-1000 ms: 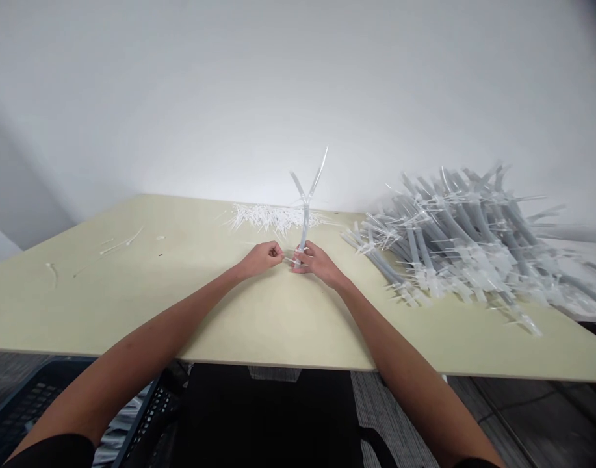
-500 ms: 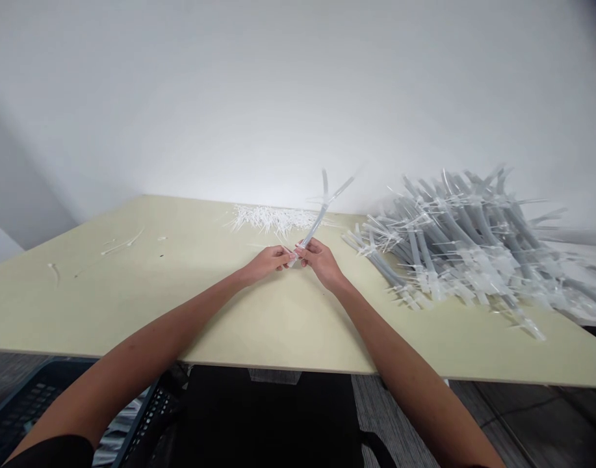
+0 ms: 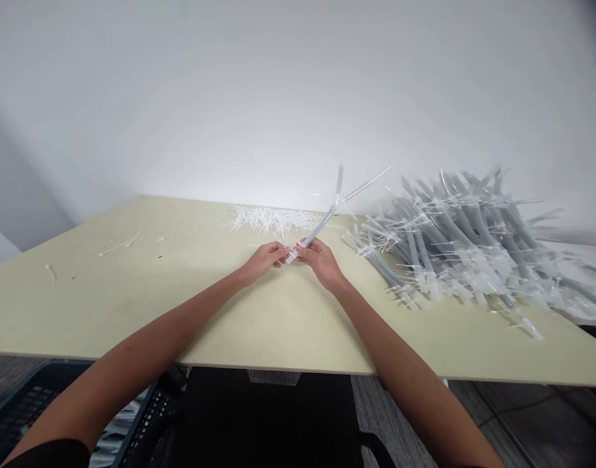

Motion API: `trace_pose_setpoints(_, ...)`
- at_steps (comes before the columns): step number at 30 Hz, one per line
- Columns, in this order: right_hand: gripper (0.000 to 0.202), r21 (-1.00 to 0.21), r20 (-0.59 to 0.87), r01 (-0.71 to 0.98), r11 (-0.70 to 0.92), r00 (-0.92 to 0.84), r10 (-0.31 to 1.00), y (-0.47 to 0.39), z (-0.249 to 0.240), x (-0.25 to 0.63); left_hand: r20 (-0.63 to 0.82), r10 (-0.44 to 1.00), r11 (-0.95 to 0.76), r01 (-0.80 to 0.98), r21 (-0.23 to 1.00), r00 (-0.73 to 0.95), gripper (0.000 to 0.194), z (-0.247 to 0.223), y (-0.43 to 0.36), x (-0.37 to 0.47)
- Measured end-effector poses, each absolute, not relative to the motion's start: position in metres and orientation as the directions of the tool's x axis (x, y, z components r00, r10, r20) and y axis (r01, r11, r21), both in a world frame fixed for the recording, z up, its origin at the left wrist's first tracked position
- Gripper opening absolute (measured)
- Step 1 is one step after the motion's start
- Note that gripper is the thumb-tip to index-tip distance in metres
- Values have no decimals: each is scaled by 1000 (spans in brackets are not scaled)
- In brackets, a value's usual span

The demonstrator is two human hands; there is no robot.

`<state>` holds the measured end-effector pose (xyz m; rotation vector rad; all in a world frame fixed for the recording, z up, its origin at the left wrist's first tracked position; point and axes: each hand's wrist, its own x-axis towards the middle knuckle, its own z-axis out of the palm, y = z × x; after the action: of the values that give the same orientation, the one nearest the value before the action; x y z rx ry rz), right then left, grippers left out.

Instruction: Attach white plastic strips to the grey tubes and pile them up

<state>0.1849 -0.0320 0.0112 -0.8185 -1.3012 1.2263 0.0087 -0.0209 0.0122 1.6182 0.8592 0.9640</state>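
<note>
A translucent grey tube [image 3: 321, 224] rises slantwise over the table, forking into two thin branches at its upper end. My right hand [image 3: 321, 260] is wrapped round its lower part, just above a whitish clear end piece [image 3: 291, 257]. At the left side of that end piece, my left hand [image 3: 264, 261] is closed in a pinch, its fingertips by the tube. What lies between those fingertips is too small to make out. Behind the hands is a pile of white cable ties [image 3: 273, 220].
A large heap of similar forked tubes [image 3: 453, 227] covers the table's right side. Loose cable ties [image 3: 119, 247] and small scraps lie on the left of the pale yellow table [image 3: 132, 312]. Below the front edge stands a dark basket [image 3: 34, 396] holding clear plastic pieces. A white wall rises behind.
The forked tube has tilted further to the right, its branches swinging that way. More of its whitish end now shows between my hands. Both hands stay nearly in place.
</note>
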Motion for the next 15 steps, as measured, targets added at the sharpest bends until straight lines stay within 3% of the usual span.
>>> trace_pose_setpoints(6,33,-959,242,-183,217,-128,962,-31,10,184,235,904,-268,45,962,358,29,10,-17,10)
trace_pose_setpoints(15,32,-939,314,-150,309,-8,949,-29,12,175,568,808,-586,327,742,160,16,21,-37,22)
